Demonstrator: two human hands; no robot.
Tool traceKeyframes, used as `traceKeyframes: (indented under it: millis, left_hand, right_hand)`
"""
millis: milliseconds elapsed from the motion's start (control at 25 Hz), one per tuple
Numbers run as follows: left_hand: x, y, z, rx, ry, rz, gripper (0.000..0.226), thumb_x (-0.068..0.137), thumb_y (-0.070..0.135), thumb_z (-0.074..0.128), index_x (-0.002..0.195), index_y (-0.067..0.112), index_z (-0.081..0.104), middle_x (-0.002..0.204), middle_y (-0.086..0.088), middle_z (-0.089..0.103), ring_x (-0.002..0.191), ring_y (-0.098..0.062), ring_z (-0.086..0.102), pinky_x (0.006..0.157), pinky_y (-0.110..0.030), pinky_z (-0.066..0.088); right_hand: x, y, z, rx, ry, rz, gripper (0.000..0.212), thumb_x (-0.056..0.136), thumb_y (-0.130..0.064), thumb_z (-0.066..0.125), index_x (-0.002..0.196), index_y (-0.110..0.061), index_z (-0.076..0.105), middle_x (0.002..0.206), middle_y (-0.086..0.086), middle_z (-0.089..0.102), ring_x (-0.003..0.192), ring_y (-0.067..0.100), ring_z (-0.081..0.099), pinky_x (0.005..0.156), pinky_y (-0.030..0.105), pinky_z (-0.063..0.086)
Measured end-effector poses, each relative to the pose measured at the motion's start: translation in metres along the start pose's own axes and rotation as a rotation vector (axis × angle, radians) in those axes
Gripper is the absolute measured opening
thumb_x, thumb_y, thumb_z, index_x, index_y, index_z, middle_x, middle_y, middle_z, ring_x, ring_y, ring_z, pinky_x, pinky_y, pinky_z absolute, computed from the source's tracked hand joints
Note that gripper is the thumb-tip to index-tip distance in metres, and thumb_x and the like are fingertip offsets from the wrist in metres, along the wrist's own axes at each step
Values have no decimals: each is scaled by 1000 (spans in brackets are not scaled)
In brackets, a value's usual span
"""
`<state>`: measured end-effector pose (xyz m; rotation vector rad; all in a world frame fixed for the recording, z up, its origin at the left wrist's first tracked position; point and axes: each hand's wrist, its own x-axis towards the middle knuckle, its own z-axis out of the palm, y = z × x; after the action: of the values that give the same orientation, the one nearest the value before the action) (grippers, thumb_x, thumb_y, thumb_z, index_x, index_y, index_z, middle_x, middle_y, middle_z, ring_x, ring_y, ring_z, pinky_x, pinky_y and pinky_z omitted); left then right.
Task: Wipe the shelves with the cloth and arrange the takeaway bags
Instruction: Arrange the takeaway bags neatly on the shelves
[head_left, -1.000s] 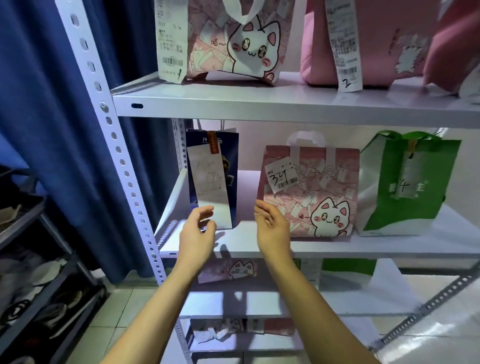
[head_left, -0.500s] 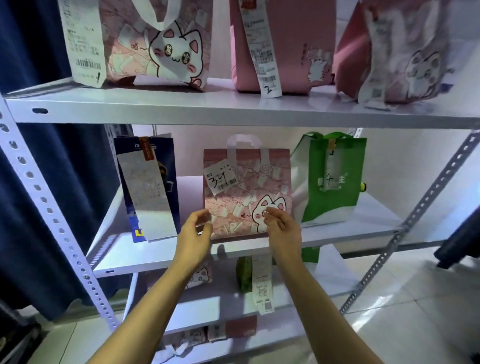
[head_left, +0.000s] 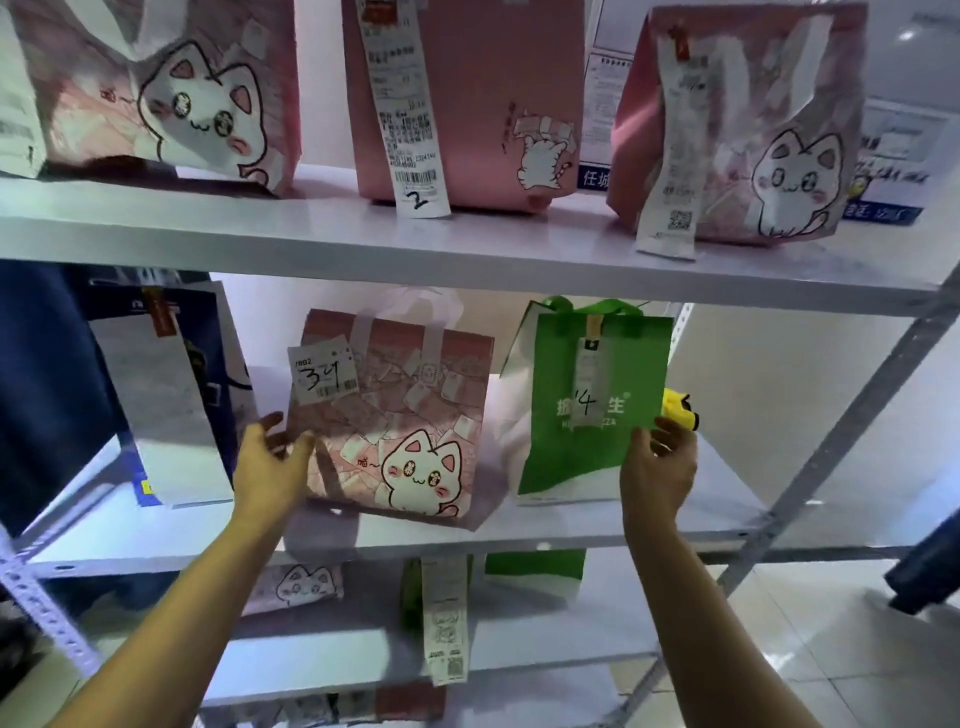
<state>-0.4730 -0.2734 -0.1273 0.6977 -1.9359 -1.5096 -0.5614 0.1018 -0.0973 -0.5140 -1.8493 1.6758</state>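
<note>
On the middle shelf stand a dark blue bag at the left, a pink cat bag marked 34 in the middle and a green bag marked 14 to its right. My left hand grips the pink cat bag's left edge, thumb on its front. My right hand holds the green bag's lower right corner. A yellow cloth shows just behind the green bag, above my right fingers.
The top shelf carries three pink bags with long receipts. Lower shelves hold more pink and green bags with a hanging receipt. A perforated grey upright stands at the left, a diagonal brace at the right, tiled floor beyond.
My right hand left the pink cat bag and moved right onto the green bag's lower corner. My left hand stayed at the pink bag's left edge. The view shifted right and closer.
</note>
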Motion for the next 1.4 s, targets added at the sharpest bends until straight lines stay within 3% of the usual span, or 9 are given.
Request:
traceKeyframes:
  millis: [120, 200, 400, 560, 640, 760, 920, 1240, 1400]
  left_hand:
    - [-1, 1, 0, 34, 62, 13, 33, 96, 21, 63, 127, 16, 57, 108, -7, 65, 91, -23, 64, 61, -24, 49]
    - [-6, -1, 3, 75, 82, 33, 22, 95, 13, 61, 116, 16, 63, 102, -6, 67, 79, -14, 63, 53, -15, 49]
    - [-20, -2, 5, 67, 86, -32, 12, 95, 7, 62, 100, 16, 68, 101, -9, 73, 85, -24, 67, 69, -34, 52]
    - [-22, 10, 15, 90, 105, -24, 22, 96, 3, 58, 84, 20, 64, 76, 1, 74, 51, -4, 66, 40, -16, 46]
    - [-21, 16, 28, 101, 112, -22, 14, 98, 3, 56, 92, 12, 64, 82, -3, 72, 50, -4, 65, 35, -12, 42]
    - [-24, 24, 57, 127, 52, -1, 12, 100, 6, 53, 108, 8, 61, 95, -9, 70, 70, -13, 66, 39, -16, 47]
    - [-30, 37, 101, 164, -44, 59, 17, 97, 3, 53, 111, 3, 62, 108, -18, 71, 87, -32, 66, 70, -37, 56]
    - [-47, 53, 182, 165, -208, 90, 15, 98, 11, 53, 112, 12, 59, 115, -12, 72, 94, -31, 68, 80, -38, 55]
    - [-59, 62, 222, 196, -282, 103, 20, 100, 9, 48, 118, 8, 57, 122, -15, 67, 103, -33, 66, 87, -42, 55]
  right_hand:
    - [36, 10, -3, -3, 53, -57, 30, 92, -25, 68, 120, -17, 58, 118, 4, 59, 111, 24, 59, 100, 44, 49]
    - [54, 20, -2, -20, -58, -33, 41, 93, -34, 69, 129, -18, 57, 126, 3, 61, 117, 22, 58, 104, 43, 47]
    - [76, 34, 8, 29, -292, 45, 14, 99, -24, 62, 110, -17, 67, 115, 9, 72, 96, 22, 65, 87, 34, 53]
    - [77, 39, -8, 100, -300, 37, 10, 103, -19, 54, 104, -16, 64, 100, 9, 69, 93, 27, 64, 85, 39, 55]
    - [79, 42, -27, 140, -295, 29, 11, 104, -18, 52, 105, -14, 63, 96, 6, 67, 94, 28, 62, 83, 36, 53]
    - [83, 45, -62, 90, -266, 25, 12, 104, -21, 52, 104, -17, 63, 98, 5, 68, 94, 27, 62, 84, 42, 53]
    - [89, 49, -114, 104, -218, 33, 11, 103, -24, 54, 104, -18, 63, 94, 0, 64, 91, 24, 60, 83, 46, 55]
    - [83, 42, -197, 125, -182, 31, 15, 103, -21, 54, 95, -25, 66, 97, 4, 65, 91, 26, 59, 73, 37, 54]
    - [79, 43, -218, 130, -182, 26, 16, 103, -20, 53, 109, -12, 65, 107, 17, 64, 97, 31, 60, 74, 38, 58]
